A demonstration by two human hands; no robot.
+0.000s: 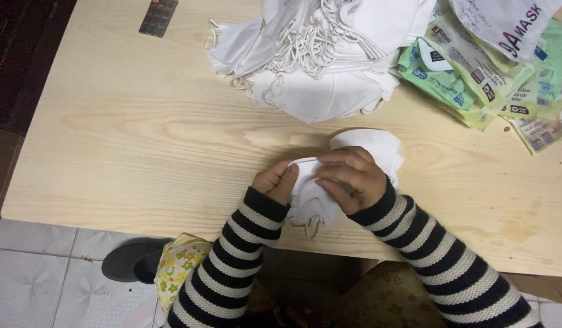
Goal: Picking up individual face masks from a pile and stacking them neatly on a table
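Now two hands (320,179) on one white mask (354,164).

Black-and-white striped knit sleeves (232,273), floral trousers (378,297)

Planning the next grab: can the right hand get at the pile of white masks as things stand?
Probably yes, once freed. The right hand, with the left hand, holds a white mask. Only bare table lies between it and the pile of white masks straight ahead.
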